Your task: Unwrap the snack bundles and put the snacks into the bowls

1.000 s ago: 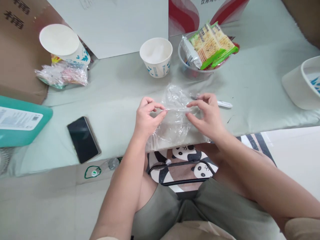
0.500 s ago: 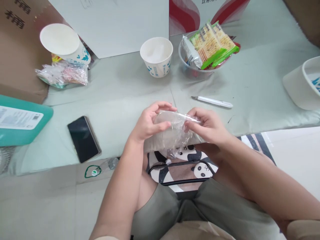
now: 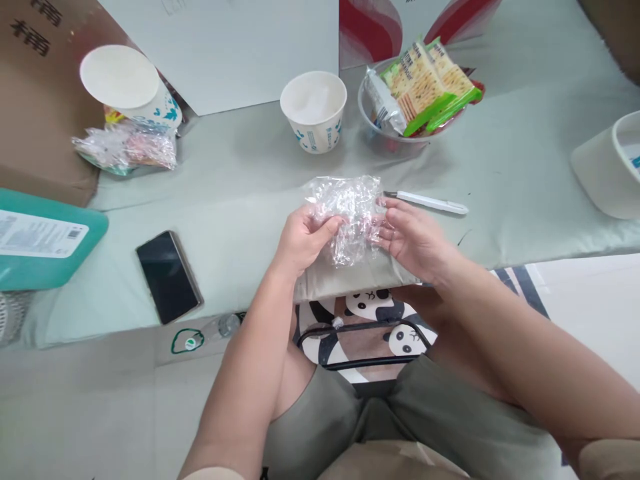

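A crumpled sheet of clear plastic film (image 3: 353, 207), perhaps a bag or wrapper, is held up over the front part of the cloth-covered table. My left hand (image 3: 307, 240) grips its left side, the thumb pressed on the near face and the fingers mostly hidden behind. At the right side, my right hand (image 3: 415, 233) touches the film with fingers apart and slightly bent. Just beyond that hand lies a white craft knife (image 3: 430, 203), its tip close to the film's edge.
A paper cup (image 3: 313, 113) and a clear bowl (image 3: 373, 127) of snack packets stand behind my hands. Leftward are a phone (image 3: 169, 277), a green jug (image 3: 50, 240), another cup (image 3: 123, 80) and crumpled wrappers (image 3: 130, 147). A white container (image 3: 600, 167) stands far right.
The film has risen and moved away from me, spreading out flatter and more crumpled. My left hand has closed on its side; my right hand's fingers have loosened from a pinch.
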Demonstrator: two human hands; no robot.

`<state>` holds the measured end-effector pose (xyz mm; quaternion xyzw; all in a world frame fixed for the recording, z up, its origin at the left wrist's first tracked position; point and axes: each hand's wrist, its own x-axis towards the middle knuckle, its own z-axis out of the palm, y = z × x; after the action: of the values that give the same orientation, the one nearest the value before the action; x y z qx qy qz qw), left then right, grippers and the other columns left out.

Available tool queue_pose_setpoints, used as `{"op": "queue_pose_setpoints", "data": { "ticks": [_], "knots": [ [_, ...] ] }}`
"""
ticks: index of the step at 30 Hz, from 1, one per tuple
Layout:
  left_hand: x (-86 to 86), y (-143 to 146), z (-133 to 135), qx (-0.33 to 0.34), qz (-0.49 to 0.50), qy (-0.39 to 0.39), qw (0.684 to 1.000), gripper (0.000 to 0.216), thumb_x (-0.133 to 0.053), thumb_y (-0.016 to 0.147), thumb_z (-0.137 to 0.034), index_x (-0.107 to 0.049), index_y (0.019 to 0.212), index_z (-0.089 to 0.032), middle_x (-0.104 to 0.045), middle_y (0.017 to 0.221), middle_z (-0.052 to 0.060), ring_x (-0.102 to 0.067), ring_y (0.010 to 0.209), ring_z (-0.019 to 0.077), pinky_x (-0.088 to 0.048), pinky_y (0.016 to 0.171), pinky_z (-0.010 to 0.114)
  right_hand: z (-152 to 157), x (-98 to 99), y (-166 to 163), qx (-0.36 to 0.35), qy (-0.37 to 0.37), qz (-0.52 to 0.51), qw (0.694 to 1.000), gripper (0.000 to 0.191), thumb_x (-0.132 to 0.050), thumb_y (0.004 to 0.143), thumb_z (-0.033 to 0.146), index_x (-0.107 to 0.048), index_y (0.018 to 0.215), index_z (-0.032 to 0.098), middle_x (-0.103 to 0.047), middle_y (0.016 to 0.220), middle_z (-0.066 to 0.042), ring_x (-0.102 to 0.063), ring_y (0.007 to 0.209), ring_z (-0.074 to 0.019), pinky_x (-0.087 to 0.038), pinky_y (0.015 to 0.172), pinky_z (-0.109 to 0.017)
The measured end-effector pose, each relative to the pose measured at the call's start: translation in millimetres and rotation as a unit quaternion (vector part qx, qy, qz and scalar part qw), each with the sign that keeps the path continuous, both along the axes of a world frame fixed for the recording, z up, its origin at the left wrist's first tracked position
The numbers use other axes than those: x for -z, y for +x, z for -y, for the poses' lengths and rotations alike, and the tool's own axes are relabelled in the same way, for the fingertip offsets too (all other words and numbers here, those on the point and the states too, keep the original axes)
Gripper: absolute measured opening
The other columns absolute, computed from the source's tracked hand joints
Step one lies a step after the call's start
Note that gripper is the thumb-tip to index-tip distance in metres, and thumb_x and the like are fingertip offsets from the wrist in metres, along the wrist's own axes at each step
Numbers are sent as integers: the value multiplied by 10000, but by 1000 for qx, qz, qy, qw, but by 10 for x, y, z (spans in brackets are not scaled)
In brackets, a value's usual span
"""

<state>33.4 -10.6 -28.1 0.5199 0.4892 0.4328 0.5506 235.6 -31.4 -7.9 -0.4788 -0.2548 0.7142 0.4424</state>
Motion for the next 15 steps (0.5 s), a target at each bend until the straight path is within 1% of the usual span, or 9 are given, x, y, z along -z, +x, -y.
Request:
{"op": "queue_pose_setpoints", "data": {
  "ticks": [2,4,6,8,9,11,13,15],
  "knots": [
    [-13,36,25,8,-31,21,999,216,-805,782,-363,-704,802,-172,-716,757,28,-653,698,132,-521,632,245,20,3,-30,-46,21,5,999,537,-880,677,440,-618,1105,246,-731,1005,-35,-695,921,-198,-567,911,-381],
    [-24,55,49,30,-45,29,998,187,-791,790,-330,-684,807,-177,-699,733,14,-644,672,125,-517,621,239,32,12,-48,-86,43,22,995,467,-877,684,437,-649,1030,224,-736,970,-43,-694,895,-201,-567,884,-384],
    [-30,45,61,58,-34,18,998,173,-767,804,-303,-677,900,-191,-686,725,-8,-629,633,111,-507,590,227,38,21,-45,-105,62,58,991,362,-868,704,415,-655,915,213,-723,867,-28,-675,798,-176,-565,801,-353],
    [-30,10,60,85,-5,-5,996,231,-741,818,-294,-658,1016,-210,-677,721,-28,-617,596,104,-502,561,223,38,27,-28,-112,82,102,985,276,-830,752,393,-640,836,211,-698,778,-12,-642,696,-146,-545,695,-316],
    [-31,-13,56,94,10,-18,995,257,-732,822,-297,-642,1050,-218,-667,703,-38,-613,574,104,-500,545,224,37,30,-17,-112,87,117,983,248,-806,774,383,-635,835,213,-685,743,-4,-626,650,-136,-532,644,-302],
    [-36,-58,48,100,37,-43,993,279,-727,819,-308,-610,1059,-228,-628,629,-61,-599,516,108,-492,509,229,33,32,1,-109,85,122,983,236,-773,792,368,-628,913,227,-654,665,26,-592,558,-126,-499,552,-282],
    [-50,-88,45,94,62,-69,991,300,-729,811,-314,-567,1056,-251,-575,554,-89,-585,461,114,-475,474,228,27,31,6,-98,79,98,987,310,-762,786,358,-609,1034,252,-612,592,68,-547,478,-117,-466,493,-264],
    [-75,-97,48,87,93,-98,987,362,-726,812,-314,-527,1114,-290,-562,535,-105,-588,441,125,-465,455,230,22,27,1,-79,87,66,991,343,-757,776,346,-606,1074,271,-587,568,90,-514,445,-107,-445,471,-251]
  ]
}}
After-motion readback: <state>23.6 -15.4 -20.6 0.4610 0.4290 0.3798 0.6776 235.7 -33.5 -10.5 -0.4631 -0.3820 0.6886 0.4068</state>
